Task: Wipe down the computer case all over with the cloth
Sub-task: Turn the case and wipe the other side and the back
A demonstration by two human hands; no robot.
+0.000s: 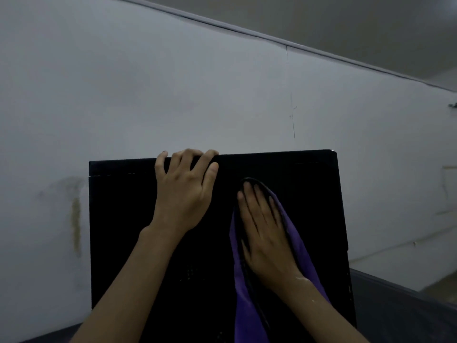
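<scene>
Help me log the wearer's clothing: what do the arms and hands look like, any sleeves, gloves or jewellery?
Both forearms are bare as far as the frame shows, with no sleeves in view. The left hand and right hand wear no gloves, rings or watch. A few whitish flecks sit at the right wrist.

The computer case [138,219] runs out of view at 6 o'clock, so its base is cut off, and the dim light swallows its surface detail. The fingers [209,157] of the left hand [183,191] curl over its top rim at 12 o'clock, their tips hidden behind it. The right hand [265,233] covers the middle of the cloth [243,305], whose tail is cut off at 6 o'clock. A small dark thing [453,104] at 3 o'clock is cropped and too small to tell.
</scene>
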